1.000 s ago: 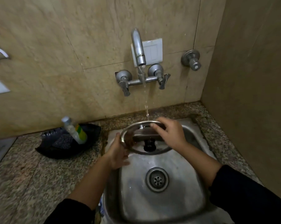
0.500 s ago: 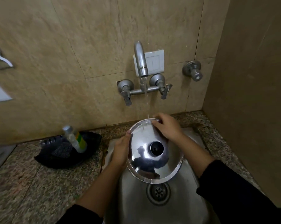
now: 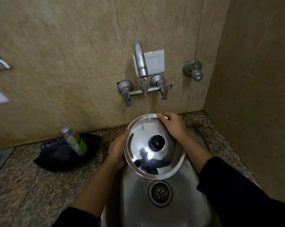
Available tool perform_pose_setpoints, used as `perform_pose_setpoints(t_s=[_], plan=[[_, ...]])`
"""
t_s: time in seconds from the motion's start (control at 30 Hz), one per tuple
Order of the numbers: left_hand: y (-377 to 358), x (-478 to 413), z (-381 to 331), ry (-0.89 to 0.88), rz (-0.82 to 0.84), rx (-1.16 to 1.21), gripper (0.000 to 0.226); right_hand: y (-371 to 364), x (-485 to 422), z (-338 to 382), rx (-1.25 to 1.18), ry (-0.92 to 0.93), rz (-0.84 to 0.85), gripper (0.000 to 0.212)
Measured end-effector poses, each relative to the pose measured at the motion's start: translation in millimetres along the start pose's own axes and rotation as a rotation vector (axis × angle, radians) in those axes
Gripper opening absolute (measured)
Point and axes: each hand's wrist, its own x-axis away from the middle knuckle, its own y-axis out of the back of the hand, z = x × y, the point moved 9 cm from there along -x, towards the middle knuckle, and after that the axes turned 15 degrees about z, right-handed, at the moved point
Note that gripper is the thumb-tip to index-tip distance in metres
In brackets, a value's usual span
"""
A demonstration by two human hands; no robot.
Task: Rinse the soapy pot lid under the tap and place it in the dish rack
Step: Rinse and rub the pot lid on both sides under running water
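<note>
We've got one steel pot lid [image 3: 152, 145] with its black knob [image 3: 156, 141] facing us, tilted over the sink [image 3: 155, 215], one thin stream from the tap [image 3: 141, 63] hitting its far rim. Left hand [image 3: 117, 153] fingers grasp the left edge, right hand [image 3: 173, 125] fingers curl over the top-right rim. One soap bottle [image 3: 74, 141] leans in one black tray [image 3: 63, 154] on the surface [image 3: 20, 185] left; the corner wall sits close on the right.

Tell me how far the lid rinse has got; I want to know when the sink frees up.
Under way. Both hands, left and right, hold the lid by its rim over the sink, knob side up, tilted. The tap runs; water lands at the lid's far edge. No suds show. Left: finishing the rinse and racking it; no rack is in view.
</note>
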Motion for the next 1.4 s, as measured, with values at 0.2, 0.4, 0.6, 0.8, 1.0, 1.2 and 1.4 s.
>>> perform_pose_setpoints(t_s=[0.2,0.4,0.6,0.8,1.0,1.2,1.4], plan=[[-10.2,-11.2,-33.9,-0.073,0.084,-0.355,0.030,-31.5,-4.6,54.1,0.057,0.185,0.336,0.037],[17.6,0.5,-15.3,-0.157,-0.151,-0.098,0.023,-9.6,-6.1,18.6,-0.162,0.042,0.125,0.026],[10.2,-0.8,2.1,0.031,0.055,-0.024,0.031,-11.3,8.0,-4.9,-0.445,-0.002,0.061,0.015],[-16.5,-14.3,-34.0,-0.050,0.179,-0.533,0.028,-49.9,11.4,58.8,-0.153,0.173,0.507,0.014],[4.3,-8.9,-23.9,-0.108,-0.016,-0.330,0.034,-22.1,1.6,19.9,-0.275,0.057,0.230,0.009],[22.8,-3.5,-13.9,-0.105,-0.250,-0.048,0.032,-11.2,28.4,7.1,0.294,0.153,-0.124,0.048],[37.2,-9.7,9.5,-0.033,-0.390,0.001,0.048,-46.2,37.4,23.2,0.495,0.254,0.125,0.061]])
